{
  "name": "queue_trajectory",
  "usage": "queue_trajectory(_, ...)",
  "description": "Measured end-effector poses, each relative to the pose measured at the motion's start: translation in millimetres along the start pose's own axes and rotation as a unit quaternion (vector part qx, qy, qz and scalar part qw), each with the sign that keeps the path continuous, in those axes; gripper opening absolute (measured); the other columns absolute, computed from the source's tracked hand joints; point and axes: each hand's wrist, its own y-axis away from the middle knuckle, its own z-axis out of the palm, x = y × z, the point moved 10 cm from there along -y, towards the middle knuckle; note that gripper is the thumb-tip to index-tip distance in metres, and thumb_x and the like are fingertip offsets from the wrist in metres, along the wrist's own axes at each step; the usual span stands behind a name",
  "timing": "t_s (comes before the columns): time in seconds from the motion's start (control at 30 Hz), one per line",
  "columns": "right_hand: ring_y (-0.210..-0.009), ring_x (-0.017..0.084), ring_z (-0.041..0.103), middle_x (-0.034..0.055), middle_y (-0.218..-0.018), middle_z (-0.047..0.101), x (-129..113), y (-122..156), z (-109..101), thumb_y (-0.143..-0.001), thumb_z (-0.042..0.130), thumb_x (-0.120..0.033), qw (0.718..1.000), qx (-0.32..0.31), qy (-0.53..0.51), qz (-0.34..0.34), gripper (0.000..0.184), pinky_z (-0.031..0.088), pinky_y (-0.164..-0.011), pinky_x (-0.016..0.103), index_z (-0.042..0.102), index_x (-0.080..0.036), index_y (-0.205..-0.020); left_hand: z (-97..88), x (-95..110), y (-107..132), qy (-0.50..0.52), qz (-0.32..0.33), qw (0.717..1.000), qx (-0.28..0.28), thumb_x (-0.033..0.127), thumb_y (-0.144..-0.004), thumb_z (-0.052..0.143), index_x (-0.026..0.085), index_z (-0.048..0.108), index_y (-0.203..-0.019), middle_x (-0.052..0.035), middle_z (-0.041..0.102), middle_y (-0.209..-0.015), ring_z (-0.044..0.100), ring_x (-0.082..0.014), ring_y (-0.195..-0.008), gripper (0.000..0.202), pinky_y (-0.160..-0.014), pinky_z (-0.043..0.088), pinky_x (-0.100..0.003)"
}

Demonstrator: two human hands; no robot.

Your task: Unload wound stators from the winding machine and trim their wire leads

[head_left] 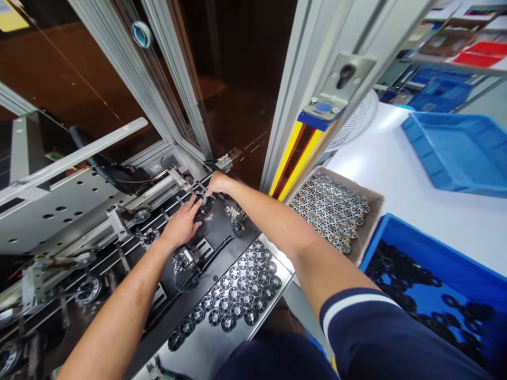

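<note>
My left hand [182, 222] reaches over the machine bed with its fingers stretched out, the tips at a small round part [203, 201] in a station of the rail. Just beyond it, my right hand [218, 183] is bent downward with curled fingers at the far side of the same part. What those fingers hold, if anything, is hidden. Further down the rail sit other round slotted parts, one a spoked disc [149, 238] and another a larger disc [87, 289]. Below my hands, a metal ledge [206, 351] carries rows of black-rimmed discs [233, 294].
A box [379, 203] of metal rings stands to the right, beside a blue bin [382, 224] of black parts. A blue tray [467, 153] lies on the white table [372, 174]. A yellow-edged aluminium post [293, 153] rises by my right arm. Small fixtures [189, 258] and cables stick up from the bed.
</note>
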Motion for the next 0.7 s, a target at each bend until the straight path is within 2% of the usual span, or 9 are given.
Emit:
queue_trajectory(0.1,-0.096,0.02,0.065,0.0073,-0.113,0.064,2,3,7,-0.093,0.061,-0.034,0.998,-0.047,0.041,0.014,0.03,0.057,-0.082,0.038,0.061,-0.014,-0.114,1.2,-2,0,0.003,-0.004,1.0,0.002,0.025,-0.086,0.056,0.015,0.031,-0.149,-0.0169,0.029,-0.159,0.037,-0.0285,-0.143,0.069,-0.116,0.036,-0.043)
queue_trajectory(0.27,-0.093,0.019,0.066,0.0066,-0.11,0.065,1,7,12,-0.093,0.061,-0.034,0.994,-0.072,0.076,0.009,0.028,0.057,-0.08,0.037,0.061,-0.014,-0.112,3.9,-3,0,0.011,-0.009,1.0,-0.003,0.025,-0.086,0.056,0.013,0.031,-0.149,-0.0182,0.027,-0.16,0.037,-0.0291,-0.143,0.069,-0.115,0.037,-0.041)
queue_trajectory(0.47,-0.094,0.019,0.066,0.0063,-0.11,0.065,-3,7,10,-0.093,0.061,-0.034,0.993,-0.064,0.097,-0.009,0.028,0.057,-0.081,0.038,0.062,-0.014,-0.111,4.6,-4,0,0.018,-0.019,1.0,-0.002,0.024,-0.085,0.056,0.017,0.031,-0.149,-0.0157,0.028,-0.16,0.038,-0.0291,-0.142,0.069,-0.115,0.037,-0.042)
queue_trajectory(0.7,-0.098,0.02,0.065,0.0072,-0.113,0.065,-14,9,0,-0.092,0.061,-0.035,0.995,-0.032,0.087,-0.027,0.029,0.056,-0.084,0.04,0.062,-0.014,-0.113,1.7,-1,1,0.028,-0.034,0.999,-0.019,0.021,-0.084,0.058,0.015,0.031,-0.149,-0.0153,0.025,-0.161,0.037,-0.0285,-0.143,0.07,-0.116,0.036,-0.039)
